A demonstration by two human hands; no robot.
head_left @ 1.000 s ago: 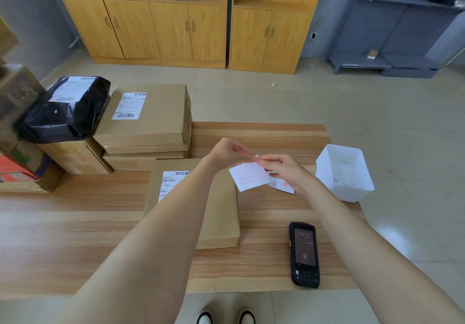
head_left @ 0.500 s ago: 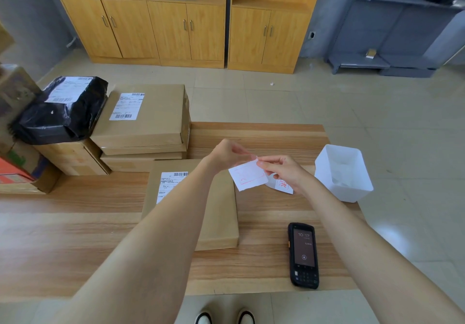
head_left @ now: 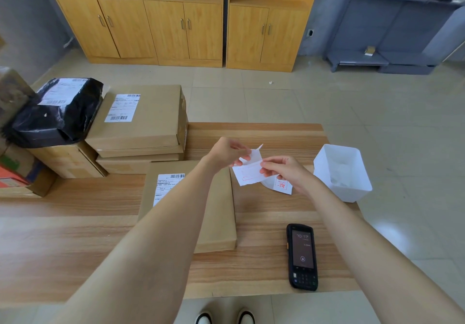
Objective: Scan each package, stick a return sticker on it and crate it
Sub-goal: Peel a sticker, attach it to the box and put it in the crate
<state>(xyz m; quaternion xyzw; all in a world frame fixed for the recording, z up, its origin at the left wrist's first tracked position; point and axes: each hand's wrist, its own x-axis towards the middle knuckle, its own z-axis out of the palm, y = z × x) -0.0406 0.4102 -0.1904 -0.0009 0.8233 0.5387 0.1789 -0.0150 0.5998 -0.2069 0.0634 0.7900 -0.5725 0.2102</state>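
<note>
A long wooden table [head_left: 75,248] fills the lower half of the frame. Light wood cabinets [head_left: 161,27] stand along the far wall at the top. At the left of the table is a stack of flat cardboard boxes [head_left: 151,122], the top one with a printed label. A black bag parcel [head_left: 55,115] lies on other cartons just to its left.

In the centre of the frame a flat cardboard package [head_left: 216,210] lies label-up on the table, partly hidden by the left forearm. At the table's right edge sits a white bin [head_left: 352,188]. A black handheld scanner [head_left: 302,255] lies screen-up at lower right, near the table's front edge and apart from both hands.

Both hands meet above the table, just right of the package's far end. The left hand [head_left: 226,151] pinches the upper left of a white return sticker [head_left: 247,174] that carries a red outline, one paper corner standing up above its fingers. The right hand [head_left: 284,170] pinches the sticker's right edge between thumb and fingertips. The sticker hangs in the air, clear of the package. A second white slip [head_left: 280,185] with a red mark shows under the right hand. I cannot tell whether that slip is held or lies on the table.
</note>
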